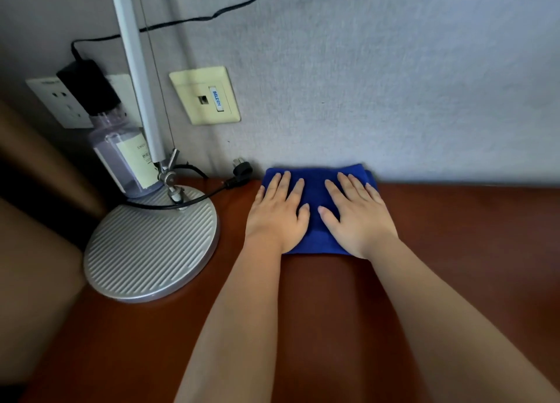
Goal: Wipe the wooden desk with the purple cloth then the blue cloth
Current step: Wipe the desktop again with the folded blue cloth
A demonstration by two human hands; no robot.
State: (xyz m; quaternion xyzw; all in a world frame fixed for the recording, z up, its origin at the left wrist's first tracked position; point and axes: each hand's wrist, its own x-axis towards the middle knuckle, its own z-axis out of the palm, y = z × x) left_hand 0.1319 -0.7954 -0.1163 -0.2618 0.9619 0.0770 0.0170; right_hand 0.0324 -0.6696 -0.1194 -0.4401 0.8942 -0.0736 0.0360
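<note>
Blue cloth (316, 199) lies folded flat on the wooden counter (454, 251), at the far edge, its back edge touching or just at the wall (394, 84). Both hands are on it, palms down. L hand (277, 213) covers the cloth's left part, fingers straight and slightly spread, pointing toward the wall; heel of the hand is at the cloth's near-left corner. R hand (356, 213) covers the right part, same pose, fingers straight, thumb angled inward toward the other thumb. No curl in either grip: fingers apart and flat, pressing the cloth, not pinching it. Strip of blue shows btwn the two hands and along the far edge. Forearms are bare and run from the bottom of the view up to the cloth.

Left of the cloth, w/ a gap: round ribbed silver lamp base (151, 248) on the counter, lamp arm (136, 69) rising up past the top of frame. Behind the base is a clear bottle (121, 157) w/ purple liquid and a pale label. Black plug (242, 167) w/ cord lies near the wall, just left of the cloth's far-left corner, not touching as far as visible. On the wall: cream data socket plate (204, 95), white power outlet (60, 102) w/ a black adapter (88, 84) in it, black cable (242, 5) running across the wall.
</note>
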